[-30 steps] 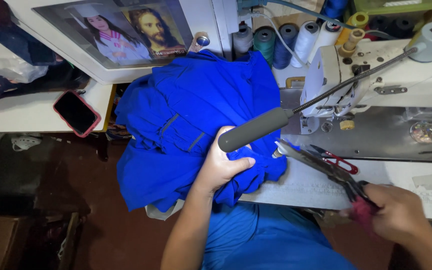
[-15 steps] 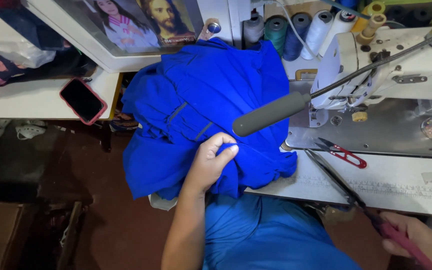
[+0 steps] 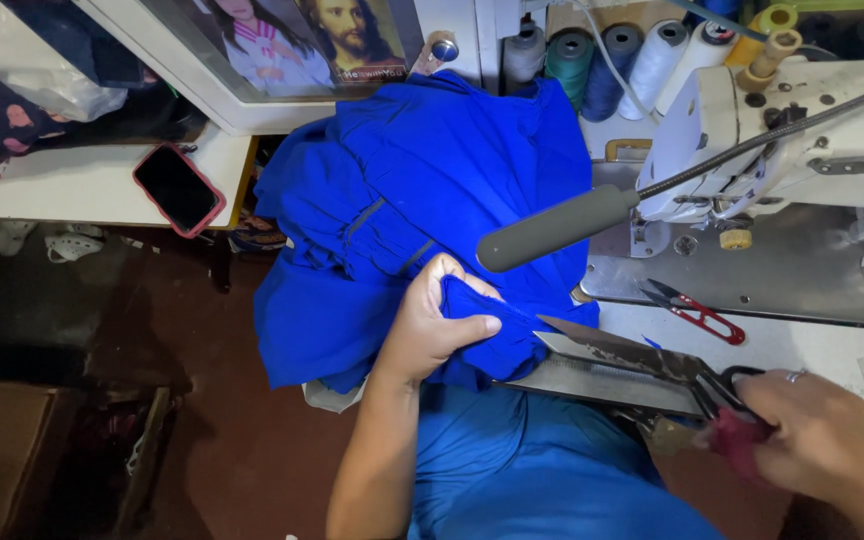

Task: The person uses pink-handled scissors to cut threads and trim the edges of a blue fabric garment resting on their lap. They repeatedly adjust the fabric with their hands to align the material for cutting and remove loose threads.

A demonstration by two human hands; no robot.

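A bright blue garment (image 3: 422,190) lies heaped over the left end of a sewing table. My left hand (image 3: 434,325) pinches a fold of this blue cloth at its lower edge. My right hand (image 3: 812,440) grips the red handles of large tailor's scissors (image 3: 642,360), whose blades are parted and point left at the pinched fold, close to my left fingertips. The blade tips stand a little apart from the cloth.
A white sewing machine (image 3: 812,130) with a grey gooseneck lamp (image 3: 552,228) stands at the right. Small red thread snips (image 3: 697,312) lie on the machine bed. Several thread cones (image 3: 602,60) line the back. A phone in a red case (image 3: 178,188) rests on the left table.
My right hand has brought the scissors back up and leftward, blades toward the fold. My left hand changed from resting flat on the cloth to pinching a fold.
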